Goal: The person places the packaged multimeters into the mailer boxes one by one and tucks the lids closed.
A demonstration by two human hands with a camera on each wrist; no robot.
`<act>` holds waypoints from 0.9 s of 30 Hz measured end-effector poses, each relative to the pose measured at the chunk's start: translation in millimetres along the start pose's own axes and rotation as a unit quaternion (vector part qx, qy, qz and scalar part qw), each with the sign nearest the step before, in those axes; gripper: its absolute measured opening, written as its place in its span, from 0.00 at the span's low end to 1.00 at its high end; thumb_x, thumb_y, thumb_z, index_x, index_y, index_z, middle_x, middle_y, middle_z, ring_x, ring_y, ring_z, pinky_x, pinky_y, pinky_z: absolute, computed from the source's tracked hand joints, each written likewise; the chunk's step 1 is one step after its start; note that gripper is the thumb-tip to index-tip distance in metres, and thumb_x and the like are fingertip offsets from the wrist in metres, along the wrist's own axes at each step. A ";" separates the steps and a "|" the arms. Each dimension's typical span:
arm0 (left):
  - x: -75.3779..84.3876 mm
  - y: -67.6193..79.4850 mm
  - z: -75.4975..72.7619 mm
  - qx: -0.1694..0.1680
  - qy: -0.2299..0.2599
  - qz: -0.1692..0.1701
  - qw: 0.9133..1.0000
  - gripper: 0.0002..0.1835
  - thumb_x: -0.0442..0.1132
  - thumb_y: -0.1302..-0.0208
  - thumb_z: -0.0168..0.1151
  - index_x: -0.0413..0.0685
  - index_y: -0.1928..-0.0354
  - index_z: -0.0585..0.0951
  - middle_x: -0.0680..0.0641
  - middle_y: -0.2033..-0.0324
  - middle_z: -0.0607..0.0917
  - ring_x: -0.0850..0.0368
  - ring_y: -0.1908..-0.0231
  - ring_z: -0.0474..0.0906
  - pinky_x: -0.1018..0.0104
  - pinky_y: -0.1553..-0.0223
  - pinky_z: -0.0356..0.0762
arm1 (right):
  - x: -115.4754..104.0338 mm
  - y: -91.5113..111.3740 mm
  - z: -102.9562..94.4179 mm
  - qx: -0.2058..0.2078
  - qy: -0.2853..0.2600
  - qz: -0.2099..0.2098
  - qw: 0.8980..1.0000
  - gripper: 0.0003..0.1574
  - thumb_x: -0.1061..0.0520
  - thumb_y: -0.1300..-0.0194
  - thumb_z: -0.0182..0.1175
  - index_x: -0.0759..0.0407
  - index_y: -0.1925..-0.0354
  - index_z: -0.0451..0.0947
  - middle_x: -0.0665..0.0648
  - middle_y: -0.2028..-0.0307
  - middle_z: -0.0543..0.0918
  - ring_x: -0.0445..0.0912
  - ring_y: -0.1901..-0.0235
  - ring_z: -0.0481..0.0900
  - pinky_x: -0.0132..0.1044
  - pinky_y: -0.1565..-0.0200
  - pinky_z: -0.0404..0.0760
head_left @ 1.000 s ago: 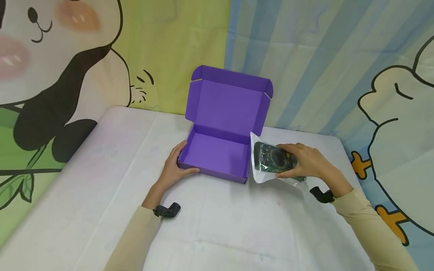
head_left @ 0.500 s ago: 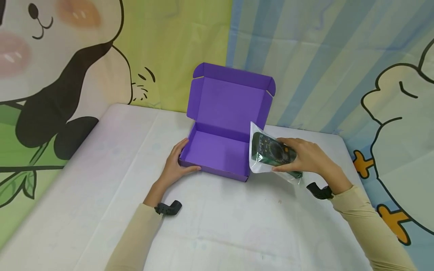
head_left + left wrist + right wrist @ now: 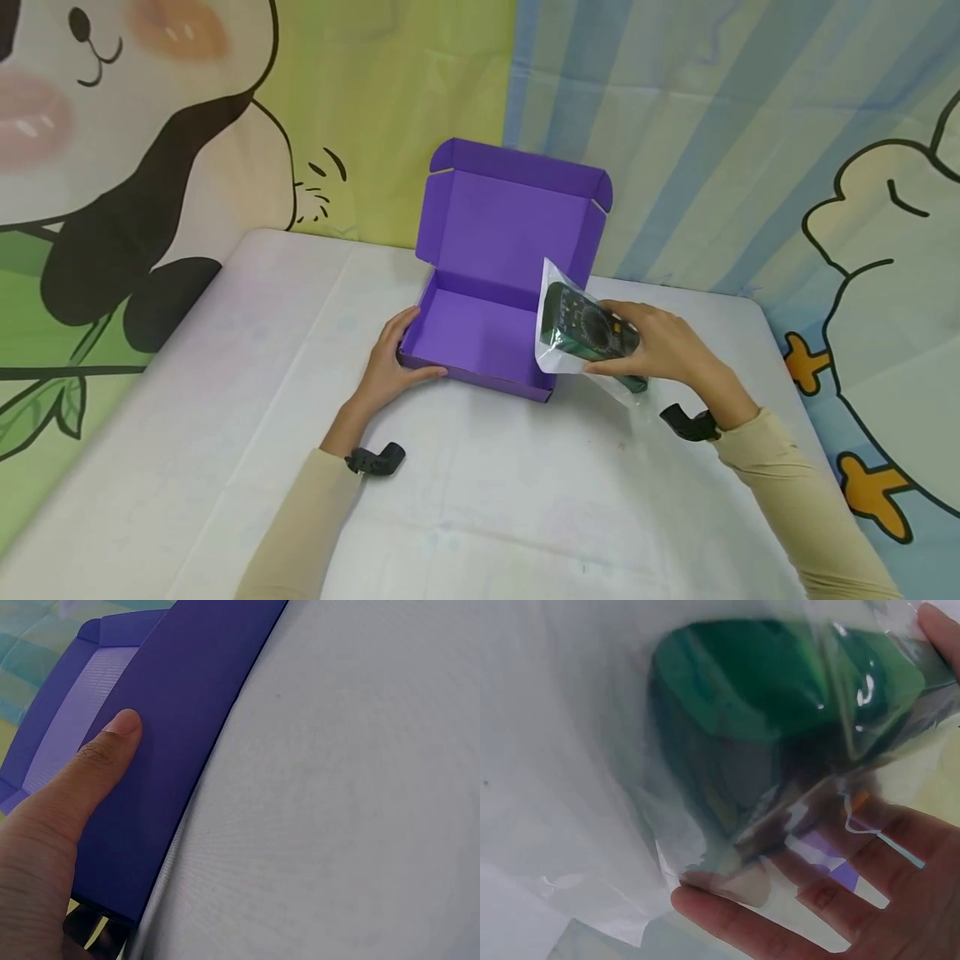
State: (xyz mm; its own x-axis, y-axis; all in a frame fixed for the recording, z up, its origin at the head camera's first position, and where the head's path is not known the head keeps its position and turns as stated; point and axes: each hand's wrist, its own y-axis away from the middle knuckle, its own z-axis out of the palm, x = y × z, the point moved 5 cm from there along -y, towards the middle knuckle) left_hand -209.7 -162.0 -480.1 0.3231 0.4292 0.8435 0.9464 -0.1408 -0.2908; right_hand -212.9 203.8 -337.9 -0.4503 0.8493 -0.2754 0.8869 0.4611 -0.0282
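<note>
Fingers (image 3: 624,311) of right hand (image 3: 670,342) are clamping bagged multimeter (image 3: 585,321), left hand (image 3: 385,368) gripping box's (image 3: 480,333) front-left corner; probably loading, needing lowering in.

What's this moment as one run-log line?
left hand: grips purple box at near-left corner | right hand: holds bagged meter, tilted, at box's right side | lid: raised

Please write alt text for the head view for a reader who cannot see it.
A person's right grip holds a dark green device in a clear bag by the right side of an open purple box, whose left front corner the left grip holds. The box sits on a white table, with a cartoon backdrop behind.
</note>
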 end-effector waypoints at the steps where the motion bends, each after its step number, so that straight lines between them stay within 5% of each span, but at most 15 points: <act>1: 0.1 0.0 -0.1 0.000 0.001 -0.001 1.000 0.59 0.41 0.59 0.83 0.53 0.25 0.57 0.46 0.27 0.57 0.44 0.28 0.53 0.44 0.29 0.55 | -0.5 -0.5 1.3 -0.001 -0.005 0.001 1.000 0.62 0.30 0.57 0.73 0.60 0.32 0.67 0.65 0.38 0.75 0.62 0.43 0.75 0.61 0.50 0.77; 27: 1.0 -0.4 0.8 0.002 0.000 -0.008 1.000 0.58 0.41 0.59 0.83 0.50 0.25 0.58 0.46 0.27 0.57 0.44 0.28 0.54 0.43 0.30 0.55 | -29.8 -26.8 30.3 -0.041 -0.032 0.003 0.999 0.64 0.25 0.57 0.70 0.58 0.31 0.66 0.62 0.35 0.73 0.59 0.39 0.73 0.61 0.47 0.77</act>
State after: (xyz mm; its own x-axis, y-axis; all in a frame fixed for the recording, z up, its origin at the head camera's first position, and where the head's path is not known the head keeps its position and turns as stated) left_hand -209.7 -160.8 -479.5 0.3074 0.4308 0.8485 0.9515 -0.1308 -0.2783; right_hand -220.2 158.4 -358.0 -0.4342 0.8354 -0.3369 0.8772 0.4772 0.0529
